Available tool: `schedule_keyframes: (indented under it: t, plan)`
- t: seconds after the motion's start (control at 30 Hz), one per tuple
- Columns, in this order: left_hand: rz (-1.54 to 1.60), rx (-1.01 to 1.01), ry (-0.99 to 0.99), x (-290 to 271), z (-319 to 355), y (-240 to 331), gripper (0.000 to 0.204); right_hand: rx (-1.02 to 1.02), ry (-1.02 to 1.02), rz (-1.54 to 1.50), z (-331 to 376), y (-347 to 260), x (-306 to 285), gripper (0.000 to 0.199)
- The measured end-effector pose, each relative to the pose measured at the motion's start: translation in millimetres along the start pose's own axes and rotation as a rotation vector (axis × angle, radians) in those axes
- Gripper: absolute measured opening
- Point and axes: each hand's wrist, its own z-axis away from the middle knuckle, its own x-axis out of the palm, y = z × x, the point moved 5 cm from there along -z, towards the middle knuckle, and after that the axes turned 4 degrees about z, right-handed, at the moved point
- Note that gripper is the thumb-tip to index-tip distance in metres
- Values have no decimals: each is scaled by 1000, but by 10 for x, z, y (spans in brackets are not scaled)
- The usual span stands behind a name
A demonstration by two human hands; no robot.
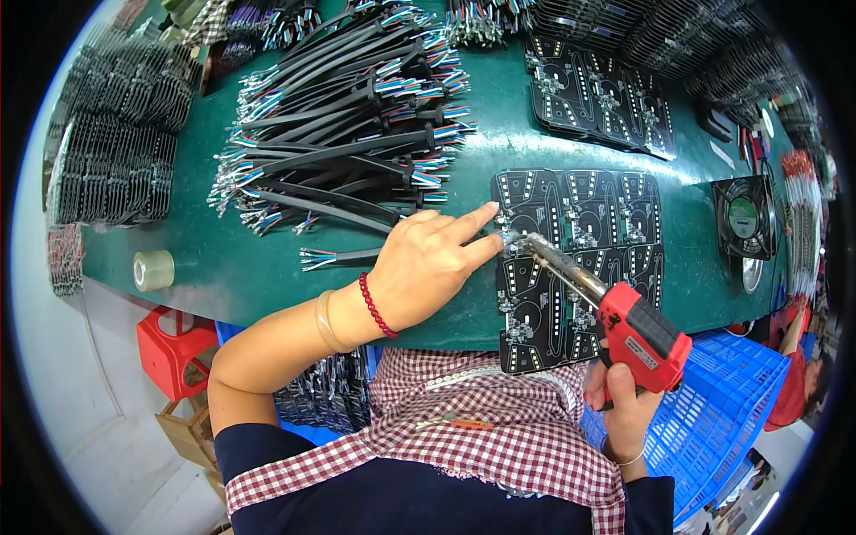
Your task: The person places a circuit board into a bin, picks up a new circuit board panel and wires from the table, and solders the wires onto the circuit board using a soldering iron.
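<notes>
My right hand (pixel 629 392) is wrapped round the grip of a red and black soldering gun (pixel 637 332). Its metal tip reaches the left edge of a black circuit board panel (pixel 571 209), which carries rows of pale components. There, my left hand (pixel 428 260) presses a black-sleeved cable (pixel 352 257) to the board with thumb and forefinger. The cable runs beneath this hand, its coloured wire ends fanning out on the left. The wires at the tip are small and partly hidden by my fingers.
A large heap of black-sleeved cables (pixel 343 134) lies behind my left hand. More board panels (pixel 602 98) are stacked at the back right. Racked boards (pixel 111 169) and a tape roll (pixel 153 270) are at left. At right stand a black fan (pixel 745 217) and a blue crate (pixel 713 410).
</notes>
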Motion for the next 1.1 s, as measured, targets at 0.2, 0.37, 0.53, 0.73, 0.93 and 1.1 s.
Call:
schedule_keyframes:
  t: [0.2, 0.37, 0.53, 0.73, 0.93, 1.1]
  plan:
    - [61, -59, 48, 16, 33, -15, 22, 21, 11, -11, -24, -10, 12, 33]
    - [93, -85, 52, 20, 21, -19, 20, 41, 13, -28, -29, -33, 40, 31]
    - [106, -93, 56, 18, 24, -26, 20, 86, 23, -102, -48, -34, 45, 29]
    - [86, -86, 62, 23, 25, -20, 20, 92, 18, -120, -44, -115, 51, 36]
    - [81, -76, 59, 39, 42, -23, 22, 46, 38, -124, -46, -148, 32, 46]
    - [43, -58, 28, 44, 24, -3, 20, 80, 48, -164, -26, -137, 59, 45]
